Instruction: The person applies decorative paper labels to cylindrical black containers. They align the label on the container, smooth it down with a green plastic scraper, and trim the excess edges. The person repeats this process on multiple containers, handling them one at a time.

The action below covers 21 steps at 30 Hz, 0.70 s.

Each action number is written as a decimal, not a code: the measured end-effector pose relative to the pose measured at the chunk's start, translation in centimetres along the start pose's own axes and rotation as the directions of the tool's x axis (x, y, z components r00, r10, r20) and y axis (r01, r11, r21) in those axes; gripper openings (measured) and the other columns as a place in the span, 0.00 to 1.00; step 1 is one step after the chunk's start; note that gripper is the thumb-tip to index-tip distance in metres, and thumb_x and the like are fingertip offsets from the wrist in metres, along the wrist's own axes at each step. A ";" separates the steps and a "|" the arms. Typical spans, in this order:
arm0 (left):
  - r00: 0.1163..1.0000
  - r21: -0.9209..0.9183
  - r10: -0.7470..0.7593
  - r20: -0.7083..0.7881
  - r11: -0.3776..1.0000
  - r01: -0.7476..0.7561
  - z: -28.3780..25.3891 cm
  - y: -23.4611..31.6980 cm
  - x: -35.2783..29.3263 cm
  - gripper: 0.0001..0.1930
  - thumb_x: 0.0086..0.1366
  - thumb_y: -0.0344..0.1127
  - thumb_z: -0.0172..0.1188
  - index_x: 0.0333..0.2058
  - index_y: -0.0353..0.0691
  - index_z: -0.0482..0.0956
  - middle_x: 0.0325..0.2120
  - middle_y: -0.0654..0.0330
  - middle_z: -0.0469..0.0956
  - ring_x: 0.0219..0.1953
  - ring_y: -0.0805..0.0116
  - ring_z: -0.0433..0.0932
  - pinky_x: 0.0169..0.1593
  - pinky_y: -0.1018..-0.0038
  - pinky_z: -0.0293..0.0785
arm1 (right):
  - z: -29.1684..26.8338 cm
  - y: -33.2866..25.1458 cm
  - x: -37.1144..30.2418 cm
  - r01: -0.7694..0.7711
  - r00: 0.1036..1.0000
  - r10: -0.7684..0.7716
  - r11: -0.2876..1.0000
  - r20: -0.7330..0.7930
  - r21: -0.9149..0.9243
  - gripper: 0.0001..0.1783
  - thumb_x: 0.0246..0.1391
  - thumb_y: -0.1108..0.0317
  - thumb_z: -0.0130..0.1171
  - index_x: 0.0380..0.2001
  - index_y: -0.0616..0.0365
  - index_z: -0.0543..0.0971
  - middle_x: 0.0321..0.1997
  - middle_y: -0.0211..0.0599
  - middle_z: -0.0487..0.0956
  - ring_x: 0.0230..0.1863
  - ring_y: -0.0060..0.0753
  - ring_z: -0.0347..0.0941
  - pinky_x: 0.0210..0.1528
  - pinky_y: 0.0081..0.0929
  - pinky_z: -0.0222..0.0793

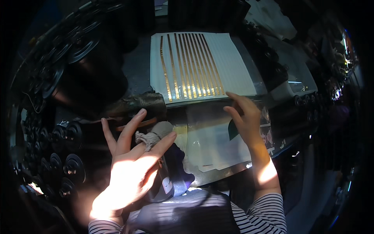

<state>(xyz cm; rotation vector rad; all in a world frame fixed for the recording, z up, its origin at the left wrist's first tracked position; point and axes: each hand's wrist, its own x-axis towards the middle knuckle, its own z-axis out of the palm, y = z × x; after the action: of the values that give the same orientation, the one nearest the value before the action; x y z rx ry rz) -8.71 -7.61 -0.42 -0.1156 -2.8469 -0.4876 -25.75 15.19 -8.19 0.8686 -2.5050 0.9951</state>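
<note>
The right hand (247,117) has its forefinger and thumb parted, with a gap between the tips and nothing pinched. Its forefinger reaches to the lower edge of a white sheet (237,66), just beside the end of the rightmost gold strip; I cannot tell whether the tip touches. The left hand (130,171) is spread, fingers fanned and thumb out. A grey cloth pad (162,128) bound with pale cord (147,140) shows between its fingers and thumb, seemingly wrapped over one finger, though the overlap hides how it sits.

Ahead of the hands, the white sheet lies flat, bearing narrow gold strips (199,92) in a row, the leftmost ones set wider apart. A broad plain white margin spans its right side. Below its near edge, a second pale sheet (218,156) lies between the hands, with a dark green pointed shape (232,131) at the right wrist.

On the left, room is tight: a large black cylinder (89,78) stands close to the white sheet's left edge, and black discs (74,167) crowd beside the left hand. Dark purple cloth (180,163) hangs just right of that hand.
</note>
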 end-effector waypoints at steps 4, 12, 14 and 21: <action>0.896 -0.286 -0.311 -0.317 0.932 0.222 -0.1 0.5 -3.1 0.32 0.61 0.49 0.53 0.60 0.40 0.59 0.60 0.45 0.55 0.64 0.51 0.48 0.64 0.52 0.36 | 1.3 3.1 2.8 0.403 0.909 -0.416 0.873 0.012 -0.275 0.18 0.34 0.65 0.67 0.35 0.48 0.80 0.20 0.26 0.72 0.24 0.26 0.68 0.21 0.22 0.65; 0.832 -0.371 -0.419 -0.363 0.884 0.283 4.2 -1.7 -5.1 0.34 0.63 0.53 0.47 0.61 0.36 0.54 0.60 0.49 0.54 0.62 0.57 0.52 0.61 0.65 0.52 | -2.8 2.1 -0.4 0.465 0.859 -0.498 0.855 -0.117 -0.229 0.10 0.35 0.74 0.67 0.25 0.53 0.79 0.18 0.26 0.71 0.21 0.26 0.68 0.19 0.21 0.64; 0.899 -0.590 -0.400 -0.179 0.775 0.227 2.3 2.3 -4.8 0.22 0.63 0.44 0.50 0.50 0.35 0.69 0.50 0.51 0.66 0.50 0.59 0.66 0.57 0.64 0.59 | -4.8 -2.4 -2.8 0.507 0.852 -0.521 0.844 -0.044 -0.177 0.10 0.37 0.74 0.66 0.27 0.56 0.79 0.18 0.27 0.72 0.20 0.28 0.68 0.19 0.24 0.63; 0.762 -0.715 -0.097 0.640 0.288 0.637 3.4 7.6 -2.9 0.08 0.61 0.30 0.51 0.36 0.35 0.77 0.38 0.57 0.73 0.38 0.71 0.73 0.44 0.75 0.70 | -6.6 -8.1 -10.0 0.616 0.774 -0.616 0.786 0.147 0.051 0.06 0.44 0.64 0.63 0.26 0.51 0.78 0.23 0.23 0.74 0.26 0.17 0.72 0.20 0.11 0.68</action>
<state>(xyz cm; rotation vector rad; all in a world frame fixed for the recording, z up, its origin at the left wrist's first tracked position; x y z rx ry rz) -5.82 0.60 -1.82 0.3448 -2.5297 -2.4815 -12.54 19.40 -4.16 1.6810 -2.0676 0.7108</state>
